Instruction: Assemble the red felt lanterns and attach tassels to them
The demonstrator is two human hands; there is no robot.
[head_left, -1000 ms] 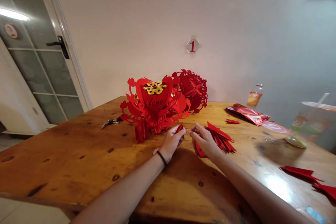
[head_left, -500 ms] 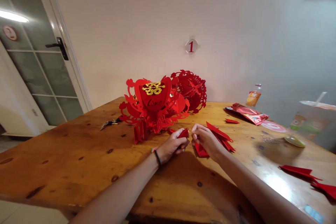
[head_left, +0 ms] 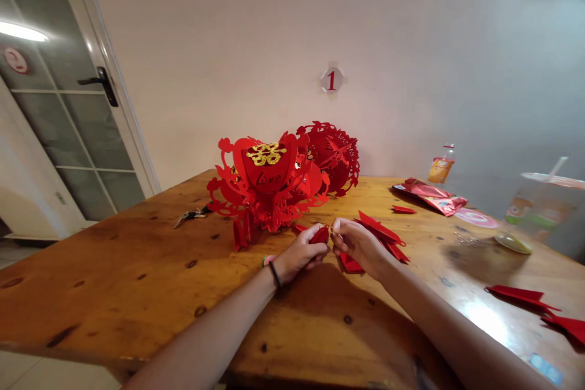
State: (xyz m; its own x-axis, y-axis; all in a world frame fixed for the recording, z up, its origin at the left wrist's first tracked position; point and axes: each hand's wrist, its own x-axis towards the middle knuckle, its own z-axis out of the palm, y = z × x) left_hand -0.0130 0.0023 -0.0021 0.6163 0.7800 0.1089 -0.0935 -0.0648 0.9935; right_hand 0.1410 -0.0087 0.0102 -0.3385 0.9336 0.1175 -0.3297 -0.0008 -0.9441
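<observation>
My left hand [head_left: 302,254] is closed round a small red felt piece [head_left: 322,235], whose tip sticks out toward the right. Facing it, my right hand [head_left: 359,244] pinches a small metal ring [head_left: 331,230] at the tip of that piece. Several folded red pieces [head_left: 379,231] lie beside and partly behind my right hand. Beyond my left hand stands a red cut-out lantern [head_left: 269,180] with a gold emblem and the word "Love". Behind it is a second round red lantern [head_left: 340,158].
Pliers [head_left: 192,215] lie left of the lanterns. Toward the right are a red packet [head_left: 429,195], a bottle [head_left: 442,164], a plastic cup [head_left: 542,207], a heap of small rings [head_left: 468,240] and more red pieces [head_left: 521,297] near the edge.
My right hand has shifted slightly left, and the ring between its fingertips now meets the tip of the red piece. My left hand has barely moved.
</observation>
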